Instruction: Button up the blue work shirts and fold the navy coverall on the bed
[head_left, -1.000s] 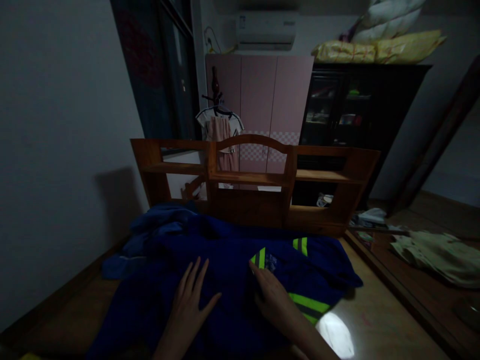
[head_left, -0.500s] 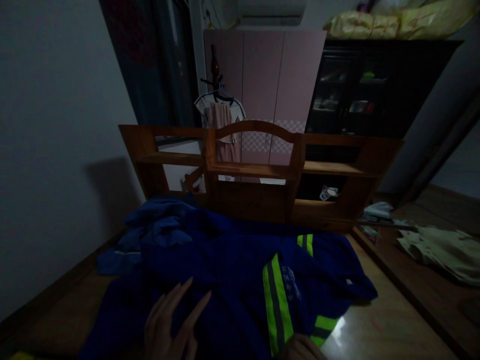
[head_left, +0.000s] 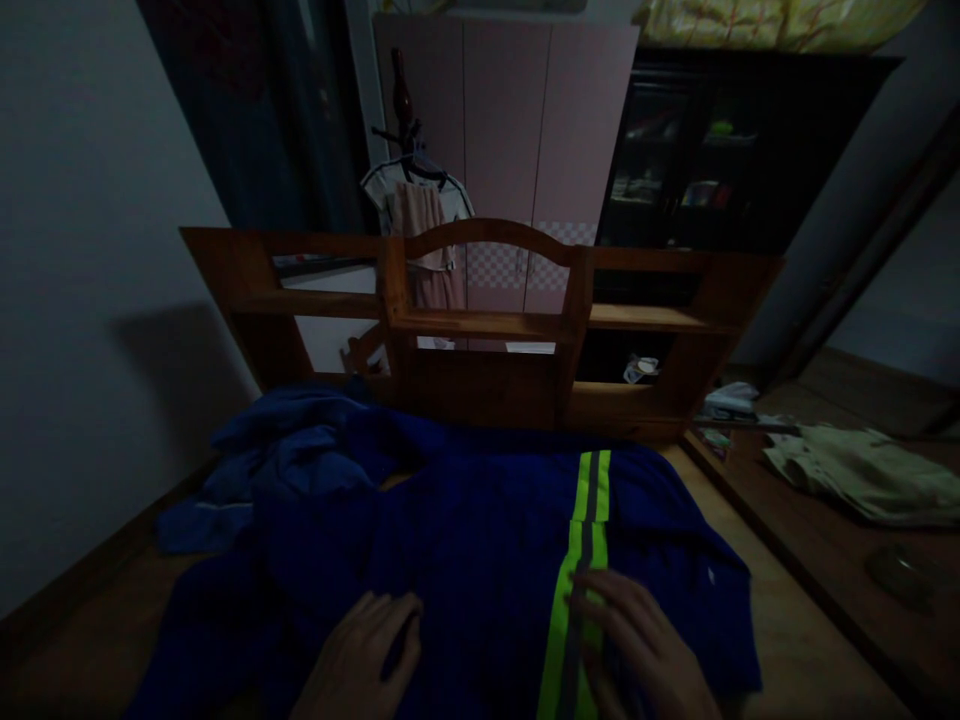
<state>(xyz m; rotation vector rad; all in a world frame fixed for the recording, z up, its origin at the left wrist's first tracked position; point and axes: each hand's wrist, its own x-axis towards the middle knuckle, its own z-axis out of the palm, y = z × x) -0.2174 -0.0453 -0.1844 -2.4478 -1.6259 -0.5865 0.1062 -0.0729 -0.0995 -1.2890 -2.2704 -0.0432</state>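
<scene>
A dark blue work garment (head_left: 465, 560) with yellow-green and grey reflective stripes (head_left: 592, 485) lies spread over the pale wooden surface. My left hand (head_left: 364, 650) is over its near middle part, fingers bent and a gap showing between thumb and forefinger; no cloth is visibly held. Over the long stripe at the right is my right hand (head_left: 645, 640), its fingers extended and apart, with nothing seen in it. Whether either hand presses on the cloth is hard to make out in the dim light. A crumpled lighter blue cloth (head_left: 281, 455) lies at the garment's far left.
A wooden headboard with shelves (head_left: 487, 325) stands behind the garment. The wall (head_left: 82, 330) borders the left side. To the right, beyond a wooden edge (head_left: 787, 570), lies a folded pale cloth (head_left: 862, 470). A pink wardrobe (head_left: 502, 120) is at the back.
The garment's right part now lies flatter, its stripes forming nearly one line and the white lettering out of sight. My right hand has come up off the lower edge and opened; my left hand's fingers have bent.
</scene>
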